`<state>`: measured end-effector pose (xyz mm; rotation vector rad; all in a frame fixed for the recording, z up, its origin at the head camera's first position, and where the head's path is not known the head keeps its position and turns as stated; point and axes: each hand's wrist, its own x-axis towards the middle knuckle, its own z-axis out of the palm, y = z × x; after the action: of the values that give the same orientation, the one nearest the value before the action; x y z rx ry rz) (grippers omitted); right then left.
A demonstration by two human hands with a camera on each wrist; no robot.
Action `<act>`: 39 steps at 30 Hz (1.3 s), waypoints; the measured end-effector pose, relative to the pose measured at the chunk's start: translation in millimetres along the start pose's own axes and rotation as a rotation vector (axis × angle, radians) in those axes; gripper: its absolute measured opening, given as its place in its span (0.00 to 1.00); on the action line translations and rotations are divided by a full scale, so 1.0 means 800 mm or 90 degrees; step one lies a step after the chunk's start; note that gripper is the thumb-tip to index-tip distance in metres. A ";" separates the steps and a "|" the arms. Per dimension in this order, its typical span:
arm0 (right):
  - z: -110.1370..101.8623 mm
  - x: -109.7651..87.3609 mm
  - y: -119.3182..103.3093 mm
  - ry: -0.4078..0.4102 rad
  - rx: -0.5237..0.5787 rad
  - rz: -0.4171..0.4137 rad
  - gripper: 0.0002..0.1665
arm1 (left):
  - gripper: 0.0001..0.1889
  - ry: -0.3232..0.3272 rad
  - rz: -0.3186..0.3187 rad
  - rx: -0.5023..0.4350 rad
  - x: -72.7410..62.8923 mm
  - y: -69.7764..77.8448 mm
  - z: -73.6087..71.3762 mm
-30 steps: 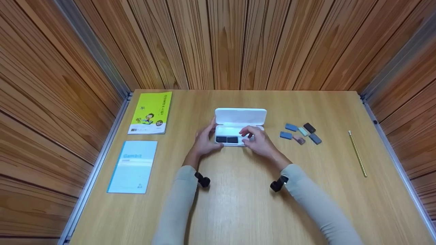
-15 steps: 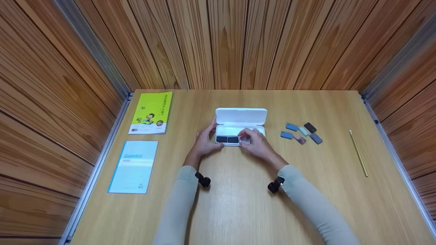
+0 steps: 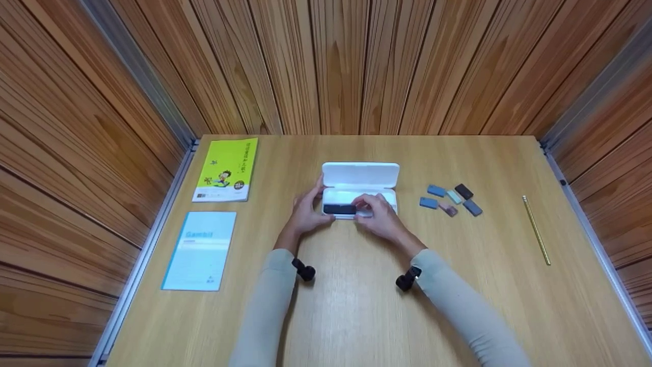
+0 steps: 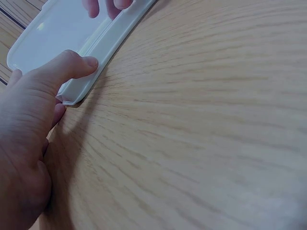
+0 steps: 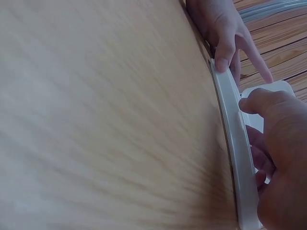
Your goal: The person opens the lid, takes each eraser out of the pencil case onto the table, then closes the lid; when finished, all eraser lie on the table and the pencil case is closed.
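Note:
A white pencil case (image 3: 360, 176) lies open on the table, its lid tilted up at the back. My left hand (image 3: 306, 210) grips the case's left end; in the left wrist view the thumb (image 4: 76, 66) lies over the front rim with the other fingers behind the end. Two black erasers (image 3: 339, 209) lie end to end along the case's front left. My right hand (image 3: 379, 216) bends over the front rim, fingers curled at the right end of the erasers. In the right wrist view the case wall (image 5: 235, 143) hides these erasers.
Several blocks lie loose to the right, among them a blue one (image 3: 436, 190), a black one (image 3: 463, 191) and a pale green one (image 3: 453, 197). A gold pencil (image 3: 536, 230) lies farther right. A green book (image 3: 225, 169) and a light blue notebook (image 3: 198, 251) lie at left.
My right hand has moved slightly left and down to the right end of the black erasers. The light gap between the two erasers has closed. My left hand stays in place.

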<state>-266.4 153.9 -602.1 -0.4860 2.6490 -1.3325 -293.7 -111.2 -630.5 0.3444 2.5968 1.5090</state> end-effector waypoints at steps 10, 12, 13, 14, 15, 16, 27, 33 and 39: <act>0.012 0.011 0.014 0.036 0.012 -0.027 0.24 | 0.65 -0.003 -0.004 0.005 -0.001 0.002 0.000; 0.017 0.017 0.024 0.049 -0.001 -0.037 0.24 | 0.64 0.000 0.009 0.000 -0.001 0.002 0.000; 0.019 0.019 0.028 0.055 -0.006 -0.042 0.25 | 0.64 0.001 0.015 -0.003 -0.001 0.001 0.000; 0.021 0.021 0.033 0.059 -0.013 -0.045 0.25 | 0.64 0.002 0.021 -0.007 -0.001 0.001 0.000; 0.022 0.023 0.035 0.062 -0.015 -0.051 0.25 | 0.64 0.003 0.025 -0.012 -0.001 0.001 -0.001; 0.023 0.024 0.034 0.063 -0.013 -0.048 0.26 | 0.64 0.003 0.025 -0.013 -0.001 0.001 -0.001; 0.021 0.021 0.025 0.055 0.007 -0.014 0.20 | 0.64 0.000 -0.002 -0.006 -0.002 0.001 -0.001; 0.015 0.012 0.003 0.048 0.011 -0.002 0.17 | 0.65 0.000 -0.004 0.000 0.000 0.001 -0.001; 0.021 0.019 0.022 0.062 0.002 -0.026 0.17 | 0.64 0.003 0.004 0.001 -0.001 0.002 0.000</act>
<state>-280.6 145.8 -625.7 -0.4898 2.7277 -1.4066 -292.7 -110.5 -629.3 0.3511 2.6025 1.5124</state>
